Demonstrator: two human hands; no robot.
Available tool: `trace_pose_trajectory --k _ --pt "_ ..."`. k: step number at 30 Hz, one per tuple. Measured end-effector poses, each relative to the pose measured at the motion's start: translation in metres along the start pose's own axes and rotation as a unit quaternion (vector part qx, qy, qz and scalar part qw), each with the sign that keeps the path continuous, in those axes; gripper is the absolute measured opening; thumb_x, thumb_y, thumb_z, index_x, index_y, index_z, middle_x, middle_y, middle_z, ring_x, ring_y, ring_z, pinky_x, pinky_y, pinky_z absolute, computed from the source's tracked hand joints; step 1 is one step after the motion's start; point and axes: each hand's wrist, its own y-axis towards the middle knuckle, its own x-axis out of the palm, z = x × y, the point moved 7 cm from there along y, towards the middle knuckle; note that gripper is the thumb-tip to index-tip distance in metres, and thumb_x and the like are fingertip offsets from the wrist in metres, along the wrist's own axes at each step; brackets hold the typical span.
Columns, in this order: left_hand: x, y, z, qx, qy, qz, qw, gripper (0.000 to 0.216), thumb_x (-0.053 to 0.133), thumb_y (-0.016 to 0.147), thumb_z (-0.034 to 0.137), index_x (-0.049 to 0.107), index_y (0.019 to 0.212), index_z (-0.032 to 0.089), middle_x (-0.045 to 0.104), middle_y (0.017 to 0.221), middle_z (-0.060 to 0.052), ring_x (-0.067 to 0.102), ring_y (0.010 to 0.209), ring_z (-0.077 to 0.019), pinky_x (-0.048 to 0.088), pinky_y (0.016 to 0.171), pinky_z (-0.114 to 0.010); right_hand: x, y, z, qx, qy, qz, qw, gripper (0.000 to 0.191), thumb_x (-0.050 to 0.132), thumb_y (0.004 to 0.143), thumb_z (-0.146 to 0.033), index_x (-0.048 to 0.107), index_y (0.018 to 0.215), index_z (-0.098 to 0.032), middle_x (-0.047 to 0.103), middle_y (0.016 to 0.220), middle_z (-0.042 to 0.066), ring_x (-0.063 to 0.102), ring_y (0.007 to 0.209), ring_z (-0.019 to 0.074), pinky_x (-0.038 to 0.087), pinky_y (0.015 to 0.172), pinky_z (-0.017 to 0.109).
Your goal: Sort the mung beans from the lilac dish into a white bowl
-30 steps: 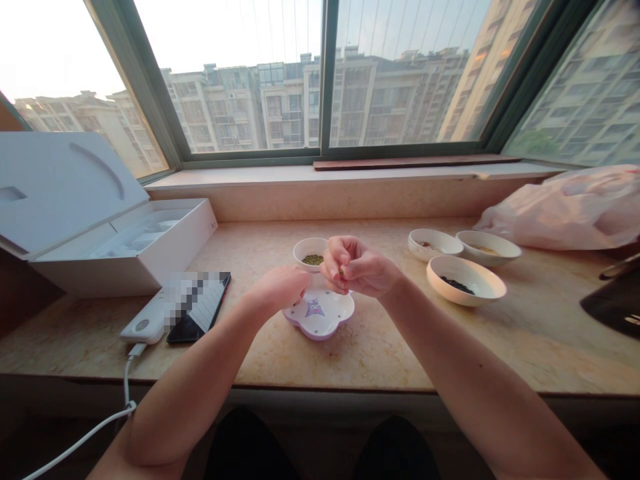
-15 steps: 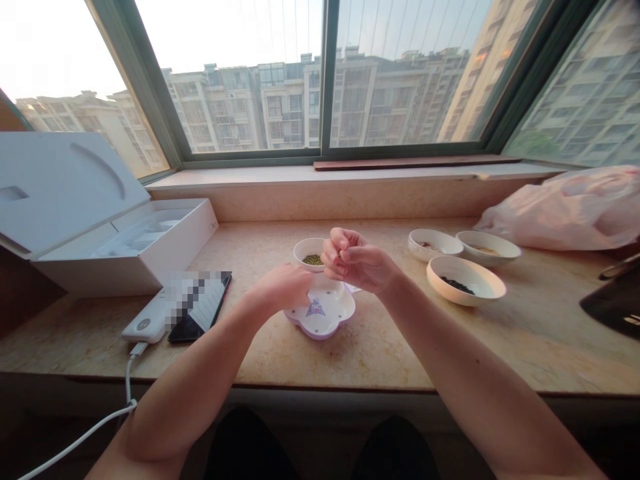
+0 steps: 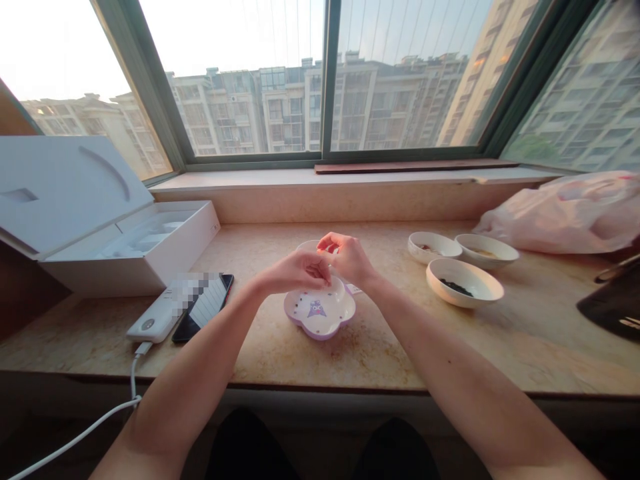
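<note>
My left hand hovers over the back of a lilac flower-shaped dish, its fingers drawn together in a pinch; whatever they hold is too small or hidden. The dish has a cartoon figure on its bottom and small dark specks around it. Just beyond, my right hand is above the small white bowl, fingertips pinched, contents not visible. The two hands are very close, perhaps touching. Both hands hide most of that bowl and its inside.
To the right stand three white bowls, the nearest with dark bits inside. Behind them lies a plastic bag. On the left are an open white box, a white power bank with a cable, and a phone.
My right hand has turned palm-down and shifted slightly left over the small bowl. My left hand has moved a little right, with its fingers now bunched above the dish.
</note>
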Motion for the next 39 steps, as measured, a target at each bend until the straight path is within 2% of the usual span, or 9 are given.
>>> trace_pose_trajectory --k 3,9,14,17,22,26,29,33,39 --pt "-0.001 -0.003 0.007 -0.002 -0.094 0.002 0.996 0.016 0.078 0.071 0.024 0.072 0.079 0.012 0.071 0.076 -0.004 0.066 0.073 -0.0128 0.052 0.07 -0.026 0.001 0.001 0.005 0.003 -0.07 0.0 0.998 0.01 0.063 0.082 -0.018 0.072 0.085 -0.018 0.075 0.085 0.005 0.066 0.078 0.0184 0.048 0.074 0.029" --pt "-0.006 -0.006 0.011 0.011 -0.21 0.032 0.977 0.03 0.089 0.06 0.033 0.071 0.071 0.012 0.07 0.068 -0.004 0.064 0.062 -0.0124 0.053 0.068 -0.029 0.01 0.0 0.015 0.026 -0.136 -0.053 0.989 0.021 0.061 0.088 -0.021 0.074 0.104 -0.019 0.077 0.102 0.008 0.069 0.091 0.0217 0.048 0.081 0.031" --pt "-0.013 -0.007 0.014 0.04 -0.267 0.049 0.962 0.033 0.091 0.055 0.032 0.066 0.065 0.014 0.07 0.066 -0.002 0.062 0.058 -0.0111 0.053 0.063 -0.027 0.006 -0.003 0.0 -0.022 -0.143 -0.032 0.989 0.018 0.062 0.089 -0.021 0.075 0.101 -0.017 0.075 0.108 0.011 0.067 0.1 0.0236 0.047 0.088 0.033" --pt "-0.016 -0.009 0.016 0.045 -0.271 0.062 0.959 0.037 0.092 0.053 0.034 0.062 0.064 0.015 0.069 0.064 -0.001 0.063 0.056 -0.0119 0.053 0.061 -0.027 0.006 -0.007 -0.013 -0.044 -0.113 -0.041 0.992 0.014 0.063 0.087 -0.018 0.075 0.094 -0.016 0.076 0.099 0.009 0.067 0.089 0.0215 0.047 0.08 0.031" --pt "-0.017 -0.011 0.014 0.033 -0.267 0.076 0.96 0.044 0.092 0.051 0.038 0.056 0.064 0.016 0.068 0.063 0.0 0.064 0.055 -0.0127 0.053 0.058 -0.027 0.028 -0.021 -0.023 -0.073 -0.025 -0.174 0.982 0.011 0.065 0.083 -0.019 0.075 0.078 -0.017 0.071 0.07 0.002 0.06 0.063 0.0152 0.042 0.061 0.027" --pt "-0.017 -0.012 0.014 0.041 -0.275 0.067 0.958 0.044 0.091 0.055 0.039 0.056 0.069 0.016 0.066 0.062 0.001 0.065 0.054 -0.0131 0.05 0.052 -0.023 0.054 -0.035 -0.017 -0.078 -0.009 -0.282 0.956 0.01 0.067 0.081 -0.021 0.076 0.082 -0.017 0.073 0.075 0.004 0.062 0.066 0.0161 0.044 0.061 0.027" --pt "-0.017 -0.012 0.014 0.044 -0.285 0.068 0.955 0.043 0.091 0.055 0.039 0.057 0.07 0.016 0.067 0.063 0.001 0.064 0.053 -0.0126 0.05 0.05 -0.022 0.063 -0.04 -0.013 -0.071 -0.013 -0.312 0.947 0.013 0.066 0.08 -0.017 0.077 0.087 -0.017 0.076 0.084 0.006 0.065 0.075 0.0181 0.047 0.068 0.029" --pt "-0.017 -0.011 0.016 0.044 -0.297 0.075 0.951 0.042 0.093 0.053 0.036 0.059 0.068 0.015 0.069 0.062 0.0 0.063 0.051 -0.0115 0.05 0.05 -0.021 0.069 -0.043 -0.011 -0.045 -0.045 -0.337 0.939 0.013 0.067 0.079 -0.018 0.077 0.087 -0.017 0.074 0.08 0.005 0.065 0.074 0.0188 0.046 0.066 0.028" --pt "-0.014 -0.012 0.026 0.09 -0.331 0.041 0.938 0.032 0.09 0.061 0.029 0.063 0.069 0.014 0.071 0.064 -0.002 0.065 0.052 -0.0117 0.049 0.052 -0.02 0.074 -0.043 -0.009 -0.034 -0.069 -0.354 0.932 0.01 0.063 0.081 -0.015 0.073 0.082 -0.016 0.072 0.08 0.004 0.063 0.074 0.0162 0.043 0.064 0.025"
